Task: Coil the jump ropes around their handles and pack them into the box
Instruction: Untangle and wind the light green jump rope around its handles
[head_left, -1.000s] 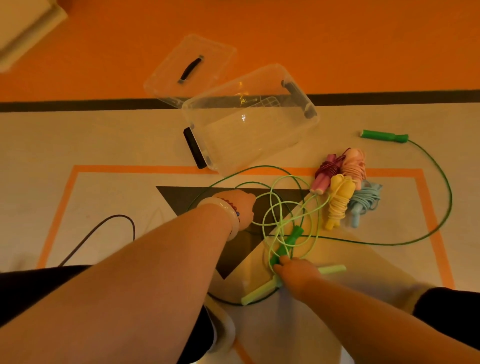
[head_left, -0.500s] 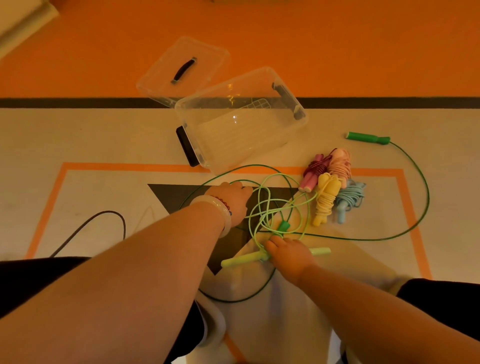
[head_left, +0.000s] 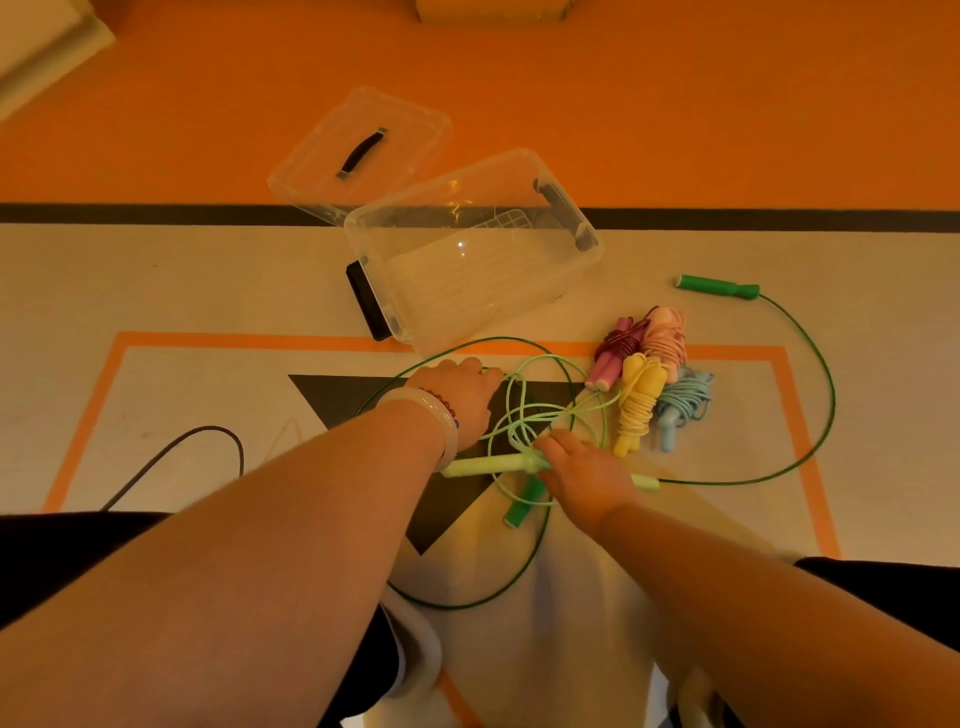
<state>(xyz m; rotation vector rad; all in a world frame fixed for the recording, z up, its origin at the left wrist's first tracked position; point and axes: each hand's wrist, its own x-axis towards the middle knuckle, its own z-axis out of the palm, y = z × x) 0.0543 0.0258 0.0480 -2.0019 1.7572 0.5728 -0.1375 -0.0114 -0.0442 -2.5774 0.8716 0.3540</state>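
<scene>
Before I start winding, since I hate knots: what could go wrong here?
1. The pale green rope's loose loops cross the dark green jump rope's cord; winding may snag it, dragging its near handle.
2. Those loops reach the coiled yellow rope bundle, which could get tugged loose.

The clear rectangular plastic box (head_left: 483, 291) stands upright and open on the floor. Near its front right corner, four coiled ropes lie bunched and touching: magenta rope (head_left: 618, 345), peach-pink rope (head_left: 666, 338), yellow rope (head_left: 636, 408), pale-blue rope (head_left: 683, 402). The light-green jump rope (head_left: 483, 464) lies uncoiled, cord in loose loops. The dark-green jump rope (head_left: 717, 287) sprawls in a wide loop, handles well apart.
</scene>
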